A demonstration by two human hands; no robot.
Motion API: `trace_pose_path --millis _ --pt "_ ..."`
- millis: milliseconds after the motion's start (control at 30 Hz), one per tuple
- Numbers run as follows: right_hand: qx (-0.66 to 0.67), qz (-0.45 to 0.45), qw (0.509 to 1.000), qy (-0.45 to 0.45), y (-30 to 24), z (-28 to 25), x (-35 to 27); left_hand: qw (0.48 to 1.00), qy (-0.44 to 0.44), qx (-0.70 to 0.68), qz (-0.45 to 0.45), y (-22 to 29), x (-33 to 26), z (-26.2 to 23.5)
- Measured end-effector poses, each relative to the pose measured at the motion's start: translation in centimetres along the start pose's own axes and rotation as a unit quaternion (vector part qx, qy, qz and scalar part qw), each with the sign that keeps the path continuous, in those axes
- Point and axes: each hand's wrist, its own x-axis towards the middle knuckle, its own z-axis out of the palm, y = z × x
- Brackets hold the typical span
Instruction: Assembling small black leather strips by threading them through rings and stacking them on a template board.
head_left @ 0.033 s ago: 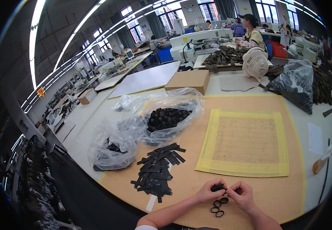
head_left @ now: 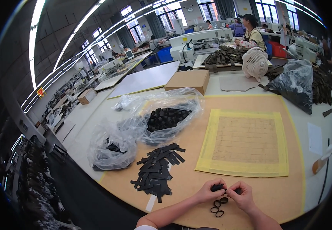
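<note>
Low over the front of the table, my left hand and my right hand meet at their fingertips. Black fabric pieces are pinched in the left fingers. Some black material also shows in the closed right hand, and whether it is one piece with the left's cannot be told. Just below lie several black rings, loose on the tan board. To the left is a loose pile of flat black strips, crossing one another.
Clear plastic bags stand beyond the strips, one opened over many small black pieces. A yellow-edged panel lies ahead. Farther off are a cardboard box, a white fan and a person. A bottle lies at right.
</note>
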Motion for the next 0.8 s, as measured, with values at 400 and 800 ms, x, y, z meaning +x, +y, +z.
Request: trace_pose_path --millis 400,800 --pt "-0.008 -0.012 1.0 -0.013 0.0 0.2 0.0 0.999 0.008 0.035 0.012 0.3 -0.3 0.1" --pt "-0.024 0.007 0.999 -0.029 0.1 -0.3 0.1 0.996 0.036 0.075 0.027 1.3 -0.3 0.5"
